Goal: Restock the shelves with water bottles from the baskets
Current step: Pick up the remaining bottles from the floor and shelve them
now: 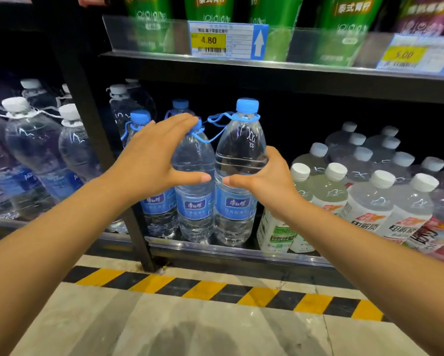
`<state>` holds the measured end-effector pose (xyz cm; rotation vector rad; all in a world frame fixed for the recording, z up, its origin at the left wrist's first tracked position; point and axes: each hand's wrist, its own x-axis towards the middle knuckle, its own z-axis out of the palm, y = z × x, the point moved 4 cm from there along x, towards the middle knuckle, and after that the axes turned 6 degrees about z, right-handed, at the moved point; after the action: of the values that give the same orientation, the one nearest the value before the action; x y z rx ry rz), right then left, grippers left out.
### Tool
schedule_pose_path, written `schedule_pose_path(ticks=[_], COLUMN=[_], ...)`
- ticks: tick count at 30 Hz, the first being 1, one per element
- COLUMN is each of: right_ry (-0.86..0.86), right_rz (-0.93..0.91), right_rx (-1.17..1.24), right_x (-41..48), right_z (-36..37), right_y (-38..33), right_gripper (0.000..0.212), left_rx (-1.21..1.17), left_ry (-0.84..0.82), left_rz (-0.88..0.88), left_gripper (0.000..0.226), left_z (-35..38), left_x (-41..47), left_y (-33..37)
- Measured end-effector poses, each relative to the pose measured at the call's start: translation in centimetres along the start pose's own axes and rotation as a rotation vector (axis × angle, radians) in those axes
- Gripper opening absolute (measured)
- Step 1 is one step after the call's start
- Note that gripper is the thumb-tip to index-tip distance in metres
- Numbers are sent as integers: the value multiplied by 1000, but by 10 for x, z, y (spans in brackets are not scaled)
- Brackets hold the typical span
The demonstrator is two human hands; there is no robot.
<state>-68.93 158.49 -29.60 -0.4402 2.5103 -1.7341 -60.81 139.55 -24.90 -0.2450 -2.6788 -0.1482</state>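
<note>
Three large clear water bottles with blue caps and blue labels stand side by side at the front of the low shelf (215, 249). My right hand (269, 178) grips the right bottle (239, 140) at its waist, thumb across the front, fingers round its far side. My left hand (151, 158) is spread with straight fingers. Those fingertips reach over the cap of the middle bottle (194, 217), and the thumb touches the bottle's front. The left bottle (159, 211) stands partly hidden behind my left hand. A fourth blue cap (180, 103) shows further back. No basket is in view.
A black upright post (87, 124) divides this bay from big white-capped bottles (35, 150) on the left. Smaller white-capped drink bottles (370, 196) crowd the shelf to the right. Green pouches (280, 27) and price tags (226, 39) sit on the shelf above. Yellow-black tape (215, 291) marks the floor.
</note>
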Motion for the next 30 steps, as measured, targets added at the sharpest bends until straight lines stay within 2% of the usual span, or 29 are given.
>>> schedule_pose_path(ticks=[5,16,22,25,28,30], right_ry=[-6,-108,4,-17,-122,-146], right_rz=[15,54,-72,-99,-42,-38], right_rx=[-12,-20,53,-76,-205,-234], right_x=[4,-5,-1,14,24,28], right_z=[3,14,-3,-15,-18,-18], right_y=[8,30,-1,-23,-27,-23], right_gripper=[77,92,93,79,54,52], left_rx=[-115,-128,-110,-164,-241,-269], left_ry=[12,60,76,92,121,129], left_rz=[-15,-4,2,-14,-49,-98], left_gripper=[105,98,92,86,84,90], left_z=[-1,2,-1,0,5,10], left_x=[-2,-5,-5,-3,2,4], left_y=[1,-1,0,-1,2,7])
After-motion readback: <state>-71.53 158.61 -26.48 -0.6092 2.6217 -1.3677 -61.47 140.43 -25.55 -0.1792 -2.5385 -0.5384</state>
